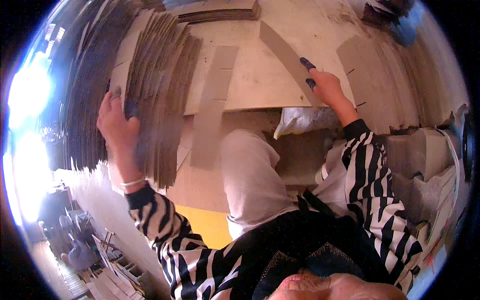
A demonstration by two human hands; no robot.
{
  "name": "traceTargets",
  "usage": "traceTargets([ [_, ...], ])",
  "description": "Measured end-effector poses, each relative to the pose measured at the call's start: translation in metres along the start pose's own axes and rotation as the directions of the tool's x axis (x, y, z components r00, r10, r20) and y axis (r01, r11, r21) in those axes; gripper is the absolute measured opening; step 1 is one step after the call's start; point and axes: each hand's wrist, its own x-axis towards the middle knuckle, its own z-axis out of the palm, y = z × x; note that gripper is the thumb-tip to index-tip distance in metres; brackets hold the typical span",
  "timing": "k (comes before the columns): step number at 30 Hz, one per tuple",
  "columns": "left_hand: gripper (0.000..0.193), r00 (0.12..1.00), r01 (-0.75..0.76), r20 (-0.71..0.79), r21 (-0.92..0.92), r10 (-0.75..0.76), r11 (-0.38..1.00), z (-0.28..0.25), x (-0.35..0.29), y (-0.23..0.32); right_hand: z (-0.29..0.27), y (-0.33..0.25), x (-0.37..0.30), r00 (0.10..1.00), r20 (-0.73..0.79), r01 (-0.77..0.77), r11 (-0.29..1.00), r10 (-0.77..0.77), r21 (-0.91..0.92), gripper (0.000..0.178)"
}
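Observation:
My left hand (119, 125) reaches over the long stacks of brown cardboard strips (165, 75) on the left. Its fingers are stretched out and the thumb stands apart, close to a pale strip face (131, 50) between two stacks. On the right, my right hand (328, 89) rests at a single cardboard strip (286, 52) lying slantwise on the pale board (250, 90). Dark covers sit on its thumb and forefinger, which are apart; the other fingers are hidden. Another slotted strip (218, 70) lies left of it, and a blurred strip (206, 140) overhangs the board's near edge.
More cardboard is stacked at the far edge (220, 12) and along the right (385, 85). A white plastic bag (305, 120) shows under the board's near edge, above my knees. Grey-brown stacked pieces (420, 150) stand by my right arm. Clutter fills the lower left.

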Motion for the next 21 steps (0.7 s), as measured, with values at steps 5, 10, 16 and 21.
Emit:
traceTargets([
  [5,0.049,0.99,-0.108,0.035,-0.445,0.138,0.889,0.099,-0.005,0.126,-0.009,-0.029,0.008,0.996,0.084,-0.01,0.998,0.005,0.057,0.034],
  [10,0.054,0.896,0.146,0.44,-0.151,-0.066,0.978,0.2,-0.016,0.18,-0.002,-0.029,0.004,0.996,0.083,0.029,0.993,-0.039,0.111,0.032],
  [16,0.052,0.87,-0.239,0.378,-0.237,0.316,0.942,0.174,-0.088,0.208,-0.013,-0.027,-0.009,0.999,-0.03,-0.034,0.995,0.037,0.091,0.026],
  [21,0.038,0.919,-0.119,0.3,-0.409,0.256,0.905,0.157,-0.12,0.185,-0.001,-0.064,-0.004,0.979,-0.168,0.151,0.96,-0.113,0.236,0.021],
])
